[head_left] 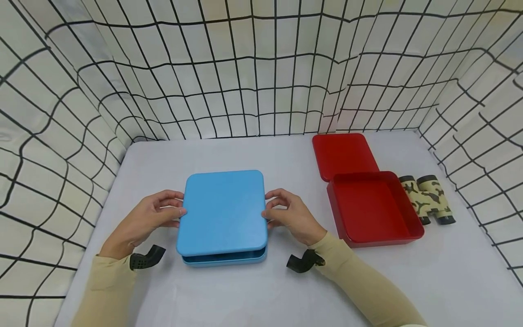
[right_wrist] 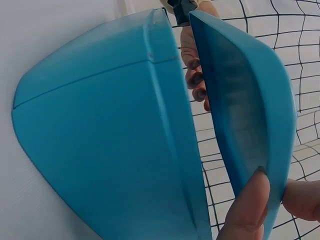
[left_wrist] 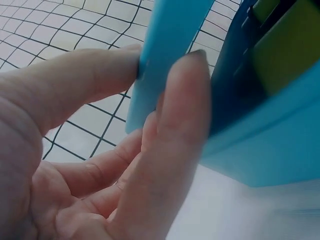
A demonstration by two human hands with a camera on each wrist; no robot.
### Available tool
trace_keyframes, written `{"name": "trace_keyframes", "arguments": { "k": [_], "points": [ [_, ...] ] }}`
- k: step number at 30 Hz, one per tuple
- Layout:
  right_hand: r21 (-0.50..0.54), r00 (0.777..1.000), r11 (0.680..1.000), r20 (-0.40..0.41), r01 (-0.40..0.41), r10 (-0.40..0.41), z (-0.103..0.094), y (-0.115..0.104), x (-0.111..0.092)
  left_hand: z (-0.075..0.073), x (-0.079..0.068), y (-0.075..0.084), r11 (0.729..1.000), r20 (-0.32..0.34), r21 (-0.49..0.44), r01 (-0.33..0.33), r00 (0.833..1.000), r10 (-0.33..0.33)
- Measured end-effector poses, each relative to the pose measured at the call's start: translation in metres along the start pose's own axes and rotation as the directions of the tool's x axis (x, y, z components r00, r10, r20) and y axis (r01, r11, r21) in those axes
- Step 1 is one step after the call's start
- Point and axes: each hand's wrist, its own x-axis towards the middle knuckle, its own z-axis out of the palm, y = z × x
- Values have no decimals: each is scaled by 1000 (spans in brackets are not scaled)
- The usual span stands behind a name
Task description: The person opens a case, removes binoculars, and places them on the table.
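A light blue lid [head_left: 224, 212] is held just above a matching blue box [head_left: 229, 261], with a dark gap showing along the front. My left hand [head_left: 153, 212] pinches the lid's left edge between thumb and fingers. At the opposite edge, my right hand [head_left: 293, 214] pinches the lid the same way. The right wrist view shows the lid [right_wrist: 280, 115] tilted apart from the box [right_wrist: 105, 145]. Inside the box, the left wrist view gives a partial look at an olive-green and black object [left_wrist: 290, 45]; its kind cannot be made out.
To the right stands an open red box [head_left: 373, 206], its interior bare, with a red lid [head_left: 345, 154] behind it. Camouflage binoculars [head_left: 431, 200] lie beside that box. Black wire mesh [head_left: 265, 72] over white cloth encloses the white table [head_left: 204, 299] at the back and sides.
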Motion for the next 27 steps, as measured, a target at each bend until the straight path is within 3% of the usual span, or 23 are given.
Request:
{"name": "trace_keyframes", "arguments": {
  "k": [12, 27],
  "points": [
    [23, 999, 999, -20, -41, 41, 1, -5, 7, 0, 0, 6, 999, -26, 40, -17, 999, 18],
    [27, 1000, 999, -5, -27, 27, -2, -15, 14, -2, 3, 11, 997, -38, 64, -42, 998, 44]
  ]
}}
